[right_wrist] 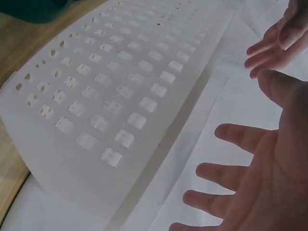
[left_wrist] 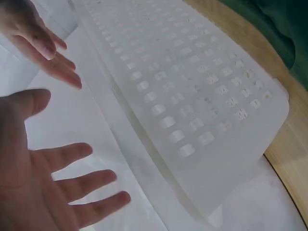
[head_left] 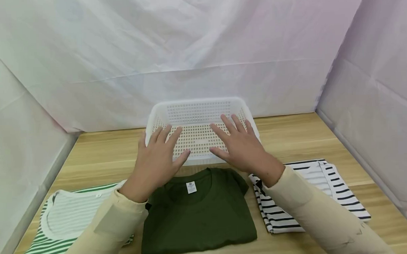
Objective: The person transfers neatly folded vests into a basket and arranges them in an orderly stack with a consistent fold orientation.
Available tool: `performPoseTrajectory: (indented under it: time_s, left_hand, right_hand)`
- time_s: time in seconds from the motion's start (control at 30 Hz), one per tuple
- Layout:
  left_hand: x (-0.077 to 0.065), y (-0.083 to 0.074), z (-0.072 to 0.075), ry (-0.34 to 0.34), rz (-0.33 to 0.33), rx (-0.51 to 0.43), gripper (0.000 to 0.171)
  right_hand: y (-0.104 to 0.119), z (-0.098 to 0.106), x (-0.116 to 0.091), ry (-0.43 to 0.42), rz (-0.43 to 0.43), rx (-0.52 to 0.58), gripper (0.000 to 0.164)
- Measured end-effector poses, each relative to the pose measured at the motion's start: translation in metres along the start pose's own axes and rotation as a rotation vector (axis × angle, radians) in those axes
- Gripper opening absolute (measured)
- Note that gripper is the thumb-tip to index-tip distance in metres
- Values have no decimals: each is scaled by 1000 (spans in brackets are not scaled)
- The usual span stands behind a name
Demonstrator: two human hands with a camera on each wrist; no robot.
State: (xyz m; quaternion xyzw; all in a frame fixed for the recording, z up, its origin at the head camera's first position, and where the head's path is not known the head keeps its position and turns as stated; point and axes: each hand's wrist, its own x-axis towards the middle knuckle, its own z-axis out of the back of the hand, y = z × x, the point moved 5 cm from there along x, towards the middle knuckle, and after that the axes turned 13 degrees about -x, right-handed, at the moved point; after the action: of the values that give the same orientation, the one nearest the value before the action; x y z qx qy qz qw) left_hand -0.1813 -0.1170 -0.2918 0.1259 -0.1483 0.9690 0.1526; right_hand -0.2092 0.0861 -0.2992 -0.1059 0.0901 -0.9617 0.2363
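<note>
A white plastic basket (head_left: 199,159) with perforated walls stands at the back middle of the table, with nothing inside it. My left hand (head_left: 157,160) is spread over its near left side, fingers straight and apart, holding nothing. Over the near right side hovers my right hand (head_left: 241,146), likewise spread and bare. Both wrist views show the basket's near wall (left_wrist: 192,96) (right_wrist: 115,86) below the palms. A folded dark green T-shirt (head_left: 200,220) with a white neck label lies in front of the basket, between the forearms.
On the left lies a folded green-and-white striped shirt (head_left: 68,217), partly under my left sleeve. A folded black-and-white striped shirt (head_left: 340,189) lies on the right, partly hidden by my right sleeve. White cloth walls (head_left: 194,49) enclose the wooden table (head_left: 284,135).
</note>
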Motion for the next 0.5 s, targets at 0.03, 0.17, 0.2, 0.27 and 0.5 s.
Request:
performPoseTrajectory:
  time_s: [0.03,0.17,0.2,0.27,0.5]
  left_hand:
    - [-2,-2,2,-40,-23,-20,63]
    - [-17,-13,15,-217,-151,-104,47]
    - [-21,-15,18,-248,-183,-131,43]
    - [-29,-20,24,-286,-242,-176,35]
    - [-49,-17,20,-191,-273,-256,22]
  right_hand:
    - [2,3,-3,-39,13,6,66]
    - [14,17,-23,-237,83,64,54]
    - [18,20,-29,-274,103,87,49]
    - [25,24,-40,-317,144,134,39]
    - [31,-2,-62,-137,209,154,33]
